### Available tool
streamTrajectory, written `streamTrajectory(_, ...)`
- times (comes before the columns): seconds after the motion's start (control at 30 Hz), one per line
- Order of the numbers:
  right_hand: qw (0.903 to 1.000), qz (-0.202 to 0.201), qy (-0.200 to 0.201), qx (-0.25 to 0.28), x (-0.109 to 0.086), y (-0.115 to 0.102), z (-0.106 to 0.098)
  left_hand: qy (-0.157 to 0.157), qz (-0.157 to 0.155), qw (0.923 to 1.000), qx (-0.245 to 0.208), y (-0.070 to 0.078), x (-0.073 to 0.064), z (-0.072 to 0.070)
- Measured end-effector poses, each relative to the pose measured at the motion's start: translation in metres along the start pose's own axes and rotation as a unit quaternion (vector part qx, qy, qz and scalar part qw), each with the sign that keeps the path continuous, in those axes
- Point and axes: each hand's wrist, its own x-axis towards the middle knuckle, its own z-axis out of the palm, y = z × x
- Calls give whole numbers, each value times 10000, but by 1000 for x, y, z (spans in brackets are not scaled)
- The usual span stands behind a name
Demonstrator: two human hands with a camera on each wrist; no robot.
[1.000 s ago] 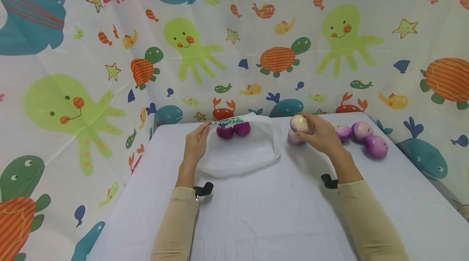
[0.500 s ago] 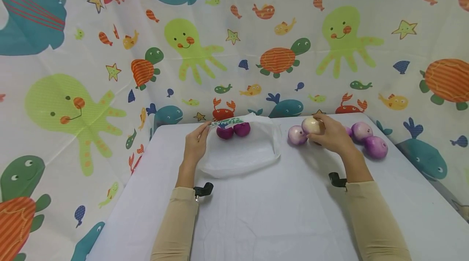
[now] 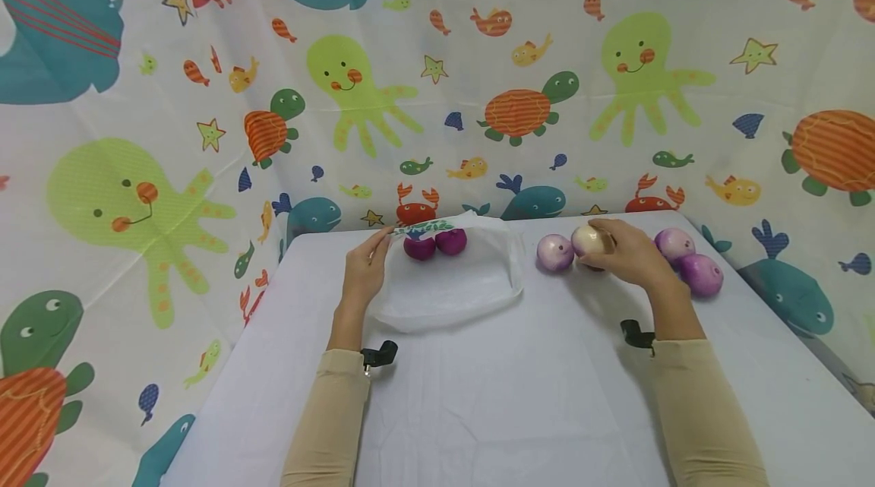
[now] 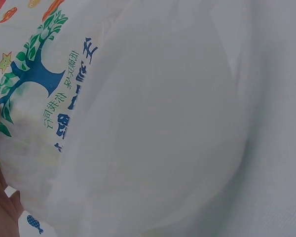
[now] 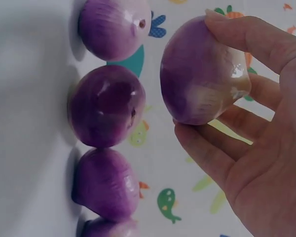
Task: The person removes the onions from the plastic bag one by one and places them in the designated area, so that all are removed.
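My left hand (image 3: 364,270) pinches the upper left rim of a white plastic bag (image 3: 447,293), which lies with its mouth towards me. Two dark purple onions (image 3: 451,241) show inside near the back. In the left wrist view the bag (image 4: 158,118) fills most of the picture, with a blue and green tree print. My right hand (image 3: 632,255) holds a purple and white onion (image 5: 202,74) between thumb and fingers, raised above the table. Just left of it a pale purple onion (image 3: 555,253) rests on the table. My right hand partly hides what lies behind it.
More purple onions (image 3: 702,275) lie on the white table (image 3: 519,396) at the right. In the right wrist view several onions stand in a row, a dark one (image 5: 108,106) among them. A sea-animal curtain (image 3: 437,92) hangs along the table's back edge.
My right hand has moved right with the held onion, away from the bag, and lowered slightly. The pale onion at the left has come into fuller view. My left hand and the bag stay still.
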Motion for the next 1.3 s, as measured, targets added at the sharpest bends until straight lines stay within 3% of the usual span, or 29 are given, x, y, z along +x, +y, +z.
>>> streamTrajectory(0.67, 9989, 327, -324, 63, -11, 25, -16, 4, 0, 10000, -31, 0, -1, 0)
streamTrajectory(0.87, 9994, 216, -230, -121, -15, 35, -22, 34, 103, 9999, -17, 0, 0, 1)
streamTrajectory(1.3, 9955, 838, -430, -42, -29, 44, -33, 71, 252, 9997, 22, -1, 0, 2)
